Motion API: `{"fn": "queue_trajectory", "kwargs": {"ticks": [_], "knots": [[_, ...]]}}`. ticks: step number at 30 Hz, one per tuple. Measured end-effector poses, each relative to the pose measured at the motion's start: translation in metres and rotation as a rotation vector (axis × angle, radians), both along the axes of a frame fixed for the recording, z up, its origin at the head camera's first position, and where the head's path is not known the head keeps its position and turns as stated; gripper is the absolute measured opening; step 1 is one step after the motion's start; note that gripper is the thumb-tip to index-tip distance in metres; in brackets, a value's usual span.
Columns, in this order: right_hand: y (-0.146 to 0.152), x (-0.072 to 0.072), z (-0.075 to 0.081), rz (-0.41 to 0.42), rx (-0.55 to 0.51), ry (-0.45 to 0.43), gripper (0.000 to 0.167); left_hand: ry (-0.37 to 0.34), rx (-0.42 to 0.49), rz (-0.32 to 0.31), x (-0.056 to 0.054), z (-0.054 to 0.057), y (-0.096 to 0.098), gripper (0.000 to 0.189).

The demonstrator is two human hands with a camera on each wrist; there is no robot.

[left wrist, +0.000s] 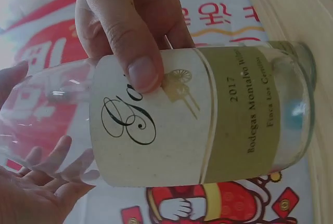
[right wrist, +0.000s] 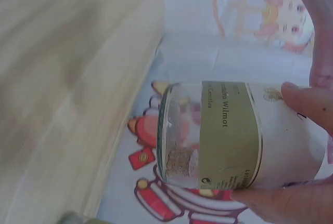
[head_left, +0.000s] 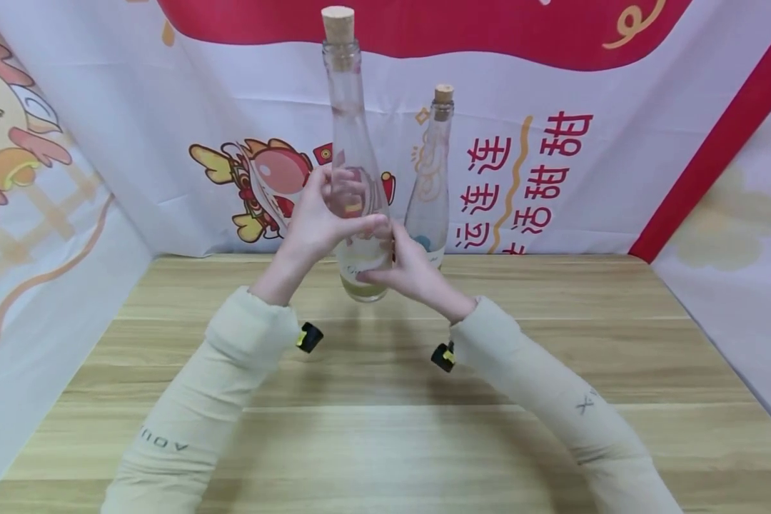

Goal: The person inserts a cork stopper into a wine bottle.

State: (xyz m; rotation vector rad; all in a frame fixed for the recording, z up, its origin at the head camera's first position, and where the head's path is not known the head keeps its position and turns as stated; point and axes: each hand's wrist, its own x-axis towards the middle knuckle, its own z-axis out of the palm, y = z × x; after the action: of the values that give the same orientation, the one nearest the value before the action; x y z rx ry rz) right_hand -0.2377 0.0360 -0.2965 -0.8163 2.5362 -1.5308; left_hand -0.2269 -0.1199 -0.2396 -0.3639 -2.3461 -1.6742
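A clear glass wine bottle (head_left: 347, 93) with a cork (head_left: 338, 25) stands nearly upright between both hands. My left hand (head_left: 321, 218) grips its middle, thumb in front and fingers round the far side. Lower down, my right hand (head_left: 417, 271) holds the bottle by its label (left wrist: 156, 156), which is white above an olive-green band; the thumb lies on the white part. Whether the base touches the table cannot be told. A brown cork-like patch (right wrist: 179, 161) shows through the glass near the base in the right wrist view.
A second corked clear bottle (head_left: 430, 171) stands just behind and right of the right hand, partly hidden by it. The wooden table (head_left: 373, 442) ends at a printed cloth backdrop (head_left: 520, 93). Small black-and-yellow devices (head_left: 310, 338) sit at both cuffs.
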Motion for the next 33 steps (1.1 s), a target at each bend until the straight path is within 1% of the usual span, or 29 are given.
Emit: {"fn": "queue_trajectory", "kwargs": {"ticks": [2, 5, 7, 11, 14, 20, 25, 28, 33], "knots": [[-0.003, -0.01, -0.001, -0.007, -0.005, -0.003, 0.082, -0.005, 0.033, -0.014, -0.011, -0.002, -0.002, 0.065], [-0.007, -0.022, -0.005, -0.03, -0.013, -0.008, 0.083, 0.004, 0.016, -0.017, -0.026, -0.006, -0.004, 0.064], [-0.009, -0.029, -0.008, -0.04, -0.027, -0.032, 0.084, 0.016, 0.0, -0.014, -0.035, -0.01, -0.006, 0.065], [-0.014, -0.04, -0.017, -0.066, -0.029, -0.079, 0.089, 0.035, -0.011, 0.002, -0.05, -0.019, -0.006, 0.064], [-0.016, -0.047, -0.025, -0.096, -0.008, -0.089, 0.091, 0.034, -0.005, 0.016, -0.058, -0.027, -0.005, 0.063], [-0.02, -0.059, -0.04, -0.132, 0.018, -0.087, 0.086, 0.003, 0.012, 0.025, -0.068, -0.044, -0.003, 0.064], [-0.021, -0.065, -0.05, -0.175, 0.058, -0.132, 0.091, -0.009, 0.014, 0.011, -0.077, -0.057, -0.001, 0.062], [-0.021, -0.068, -0.054, -0.193, 0.073, -0.149, 0.094, -0.018, 0.019, 0.009, -0.08, -0.062, 0.001, 0.061], [-0.022, -0.073, -0.061, -0.202, 0.087, -0.145, 0.094, -0.038, 0.01, 0.009, -0.084, -0.066, 0.002, 0.062]]}}
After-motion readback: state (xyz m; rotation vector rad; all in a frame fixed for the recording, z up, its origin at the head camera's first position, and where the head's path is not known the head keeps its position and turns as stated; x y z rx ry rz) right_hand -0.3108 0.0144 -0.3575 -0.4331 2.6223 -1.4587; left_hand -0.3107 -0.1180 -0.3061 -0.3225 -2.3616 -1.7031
